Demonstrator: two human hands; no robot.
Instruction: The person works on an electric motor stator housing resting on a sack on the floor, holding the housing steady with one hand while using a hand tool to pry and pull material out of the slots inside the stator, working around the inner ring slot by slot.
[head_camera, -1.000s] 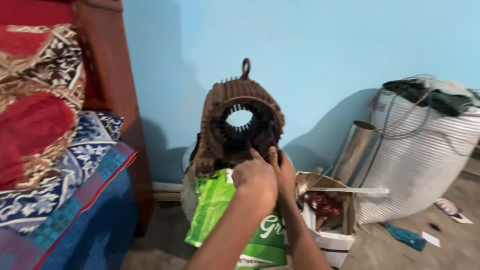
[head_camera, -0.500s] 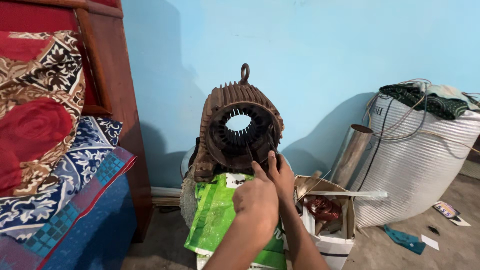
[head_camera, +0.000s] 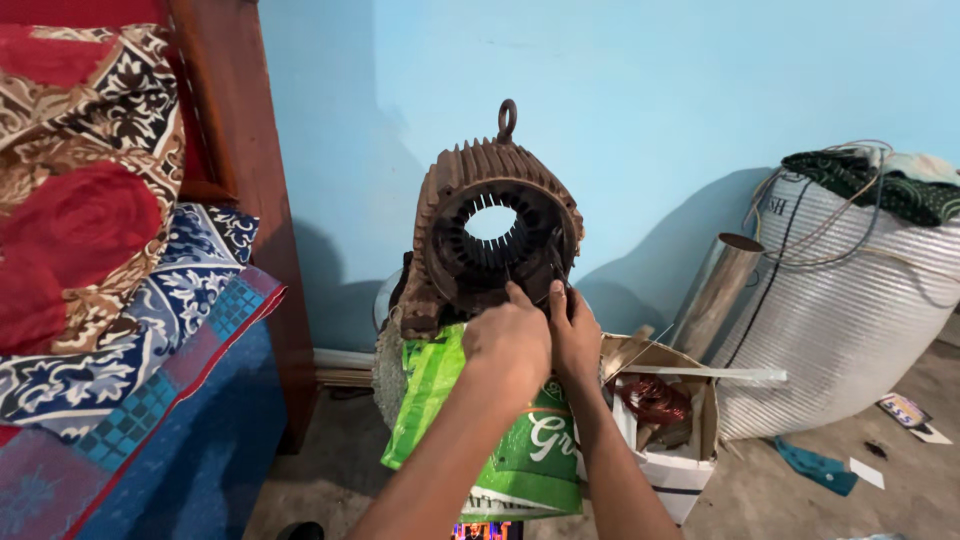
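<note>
Far left: one wooden bed frame (head_camera: 235, 150), upright post, carrying patterned bedding (head_camera: 90, 230) in red, brown and blue that overhangs the near left edge; a narrow strip of bare floor (head_camera: 330, 470) lies between bed and work. Centre: one rusty finned motor housing (head_camera: 495, 235), hollow, bore facing the viewer, one lifting eye on top, standing against the light blue wall (head_camera: 650, 100) with open wall either side. It rests on a rounded support draped with one green plastic sack (head_camera: 520, 450) that hangs toward the viewer. Left hand (head_camera: 510, 340): fingers curled at the lower right rim of the bore, touching the housing; whether they pinch anything cannot be told. Right hand (head_camera: 575, 335): just beside the left, fingertips pressed to the same rim; grip likewise cannot be told. Right of centre: one open cardboard box (head_camera: 670, 470) on the floor, touching the sack's edge, holding one coil of copper wire (head_camera: 655, 400). One metal tube (head_camera: 715, 290) leans behind it. Far right: one large white woven sack (head_camera: 850, 310), cloth and loose wires on top. Scraps of paper lie on the grey floor at near right.
</note>
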